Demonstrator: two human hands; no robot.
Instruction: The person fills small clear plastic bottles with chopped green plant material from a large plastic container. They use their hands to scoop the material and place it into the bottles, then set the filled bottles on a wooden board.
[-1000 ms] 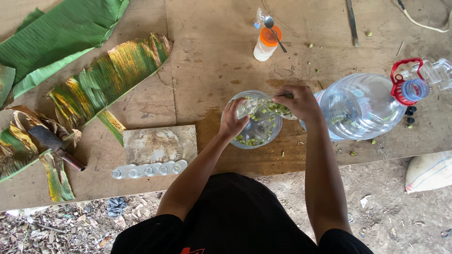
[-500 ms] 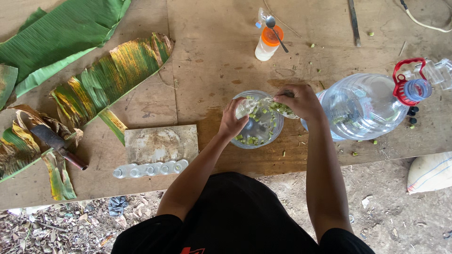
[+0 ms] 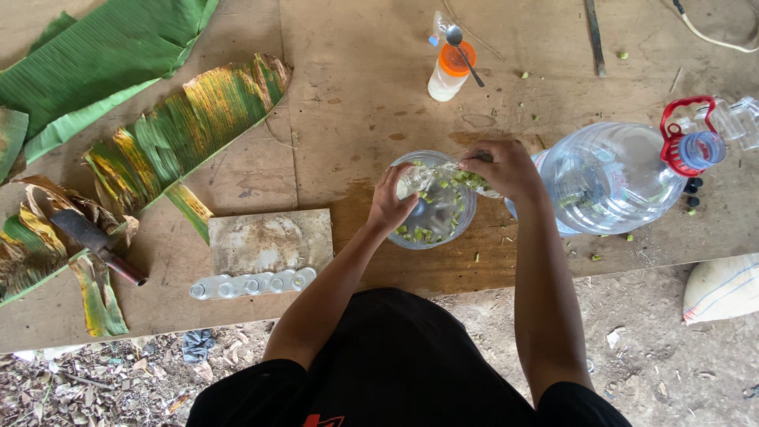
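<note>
Left hand [image 3: 393, 204] curled against the near-left rim of the clear bowl [image 3: 433, 201], fingers closed on the edge and on something clear there; exact grip hard to tell. Right hand [image 3: 503, 168] arched over the bowl's far-right rim, fingers bent down and pinching a small clear container [image 3: 443, 175] held tilted across the top, green bits [image 3: 468, 179] showing inside. More chopped green pieces [image 3: 423, 234] lying in the bowl, mostly along the near side. Bowl standing on the wooden table [image 3: 364, 87], near its front edge, just in front of the person's black shirt [image 3: 395, 356].

Right of the bowl, behind the right wrist, a big clear water jug [image 3: 613, 178] lying on its side, blue cap [image 3: 702, 150] and red handle [image 3: 678, 130] pointing right. Beyond the bowl, a white bottle with orange lid [image 3: 451, 71] upright, spoon [image 3: 462, 47] resting on top. Left of the bowl, a flat worn board [image 3: 270, 241], with a row of small clear vials [image 3: 251, 283] along its front edge. Farther left, banana leaves [image 3: 186, 122], some green, some yellowed, and a knife [image 3: 99, 245] lying on the dried ones.
</note>
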